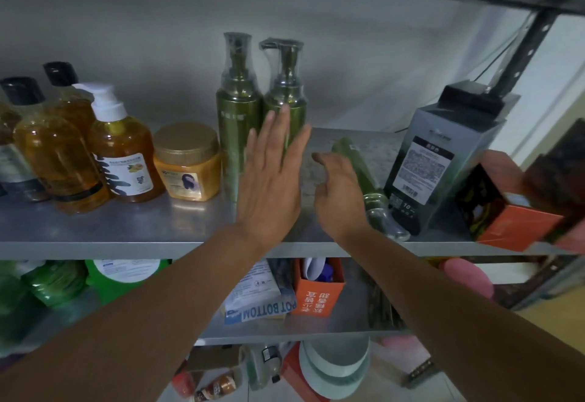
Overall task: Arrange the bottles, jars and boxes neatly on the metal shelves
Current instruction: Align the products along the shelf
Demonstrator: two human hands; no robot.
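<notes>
Shelf: the metal shelf (126, 230) is the big flat thing that everything here stands on.
Grey box: a tall grey box (443, 161) stands on the shelf, far to the right of the two green pump bottles.
Orange box: an orange box (512, 227) sits tipped at the shelf's right end, right of the grey box.
Standing green bottles: two green pump bottles (240, 123) stand side by side in the middle of the shelf, touching or nearly so.
Yellow bottles: a bunch of yellow bottles (120, 154) stands to the left of the green pump bottles.
Lying bottle: one green bottle (354, 161) lies on its side between the green pump bottles and the grey box.
Gold jar: a gold jar (186, 161) sits just left of the green pump bottles.
Left hand: the left hand (269, 180) is flat in front of the green pump bottles, fingers (278, 129) spread and holding nothing.
Right hand: the right hand (342, 199) is by the lying bottle, fingers loose, not gripping it.
Step now: it looks like reaching for the lying bottle.
Next move: probably wrap the right fingers round it, lift it, and stand it up beside the green pump bottles without knocking them.
</notes>
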